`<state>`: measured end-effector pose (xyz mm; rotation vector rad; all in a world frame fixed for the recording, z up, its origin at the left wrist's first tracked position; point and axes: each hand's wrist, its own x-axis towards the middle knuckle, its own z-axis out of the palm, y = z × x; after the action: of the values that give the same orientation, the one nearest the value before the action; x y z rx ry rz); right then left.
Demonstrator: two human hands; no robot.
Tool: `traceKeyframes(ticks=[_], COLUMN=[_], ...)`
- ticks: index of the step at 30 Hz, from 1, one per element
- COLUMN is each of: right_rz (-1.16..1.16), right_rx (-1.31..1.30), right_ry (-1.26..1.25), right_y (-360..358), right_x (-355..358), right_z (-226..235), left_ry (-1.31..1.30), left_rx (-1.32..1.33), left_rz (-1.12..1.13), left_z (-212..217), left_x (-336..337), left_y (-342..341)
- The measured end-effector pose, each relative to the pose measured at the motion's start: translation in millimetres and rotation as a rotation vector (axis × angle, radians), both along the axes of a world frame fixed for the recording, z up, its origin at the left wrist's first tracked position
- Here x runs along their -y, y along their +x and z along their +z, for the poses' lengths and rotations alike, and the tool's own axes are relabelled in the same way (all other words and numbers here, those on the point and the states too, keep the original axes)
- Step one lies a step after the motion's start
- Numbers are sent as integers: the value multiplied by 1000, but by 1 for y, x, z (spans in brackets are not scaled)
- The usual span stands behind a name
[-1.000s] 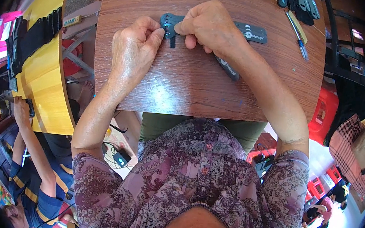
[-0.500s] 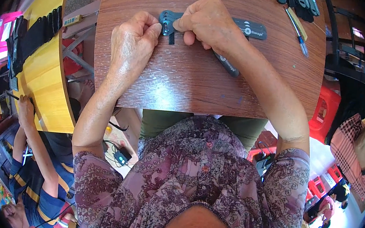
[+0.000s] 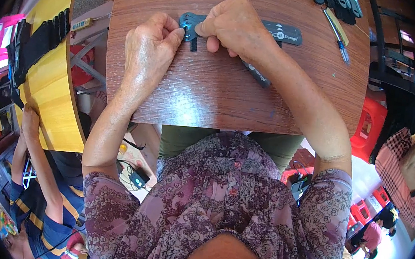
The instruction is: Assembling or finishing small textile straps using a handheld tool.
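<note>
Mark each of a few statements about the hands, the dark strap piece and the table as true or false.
1. Both hands, the left hand and the right hand, are on the dark strap piece. True.
2. The strap piece is lifted high above the wooden table. False: it lies at the tabletop.
3. A pen lies on the table to the right of the right hand. True.
4. The left hand rests flat and open on the table. False: its fingers are curled, pinching the strap's end.
5. A yellow table stands to the person's left. True.
</note>
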<state>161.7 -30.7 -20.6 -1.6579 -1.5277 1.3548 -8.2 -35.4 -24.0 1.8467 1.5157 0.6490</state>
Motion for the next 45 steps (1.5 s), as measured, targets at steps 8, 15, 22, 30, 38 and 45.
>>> traceKeyframes(ticks=[8, 15, 22, 30, 38, 45], right_rz=[-2, 53, -30, 4, -43, -3], right_rx=[-39, -23, -1, -29, -61, -29], right_ry=[-16, 87, -31, 32, -87, -98], right_y=[0, 4, -3, 3, 2, 5], right_x=[0, 0, 1, 0, -2, 1], right_z=[-1, -9, 8, -7, 8, 14], left_ry=[23, 80, 108, 21, -80, -105], left_rx=[-20, -93, -211, -281, -245, -251], left_rz=[12, -1, -12, 21, 15, 10], left_z=[-1, 4, 3, 7, 6, 7], left_x=[2, 1, -3, -6, -13, -15], left_y=[1, 4, 5, 12, 8, 8])
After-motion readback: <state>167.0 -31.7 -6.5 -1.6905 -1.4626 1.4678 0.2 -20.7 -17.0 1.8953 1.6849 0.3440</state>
